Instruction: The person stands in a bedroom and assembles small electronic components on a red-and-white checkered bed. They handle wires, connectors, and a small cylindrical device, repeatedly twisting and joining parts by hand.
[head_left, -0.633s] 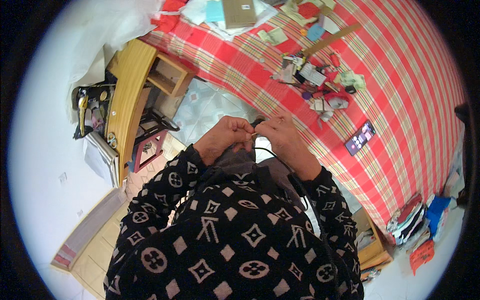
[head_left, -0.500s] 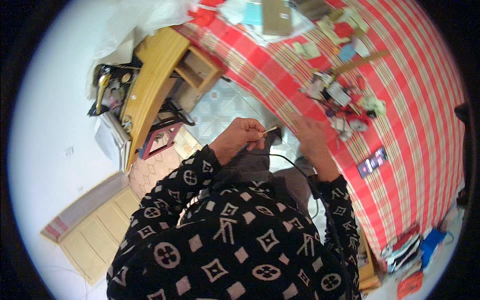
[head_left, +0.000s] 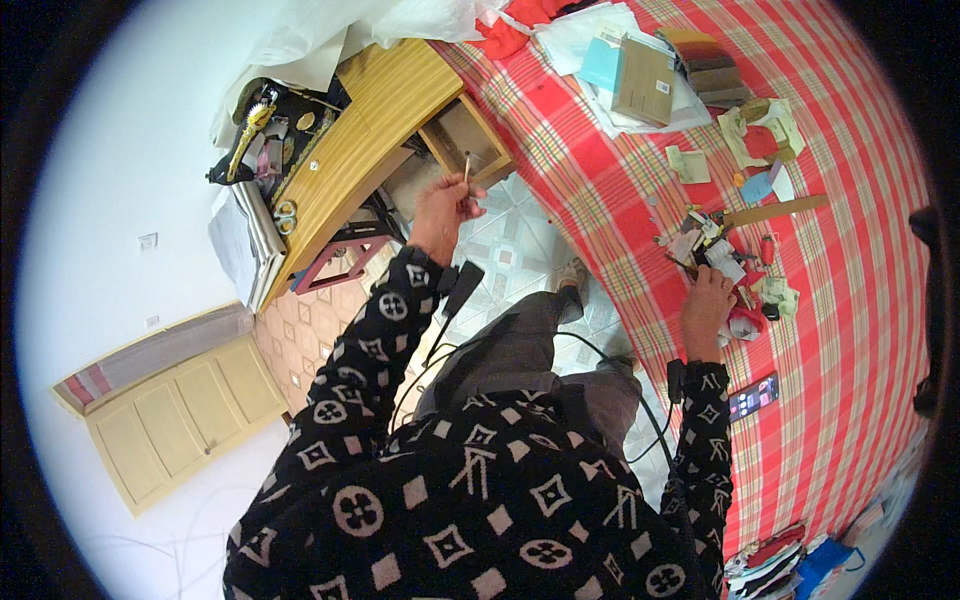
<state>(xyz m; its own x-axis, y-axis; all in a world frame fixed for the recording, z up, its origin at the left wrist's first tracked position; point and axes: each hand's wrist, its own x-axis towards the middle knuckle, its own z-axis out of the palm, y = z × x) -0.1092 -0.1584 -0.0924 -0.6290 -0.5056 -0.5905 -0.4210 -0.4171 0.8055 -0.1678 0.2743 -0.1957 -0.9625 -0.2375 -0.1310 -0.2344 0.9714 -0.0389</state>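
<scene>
My left hand (head_left: 444, 217) is pinched around a thin pale stick (head_left: 467, 168), held upright with a darker tip. It is over the near side of the open wooden drawer (head_left: 487, 172), which pulls out from the desk. At the bed, my right hand (head_left: 708, 305) reaches down onto a pile of small odds and ends (head_left: 722, 246). Its fingers stretch forward over the pile and touch it; the fingertips are partly lost among the items. A crumpled pale green note (head_left: 778, 296) lies right beside that hand.
A red checked cloth (head_left: 640, 240) covers the bed. On it lie a phone (head_left: 754, 398), a wooden strip (head_left: 775, 211), a brown box (head_left: 643, 82) and papers. Scissors (head_left: 285, 217) rest on the desk (head_left: 385, 100). A black cable (head_left: 590, 343) crosses my legs.
My left hand has moved left and forward to the drawer, carrying the stick. My right hand has gone right, onto the pile. The view has shifted, showing more of the drawer and desk.
</scene>
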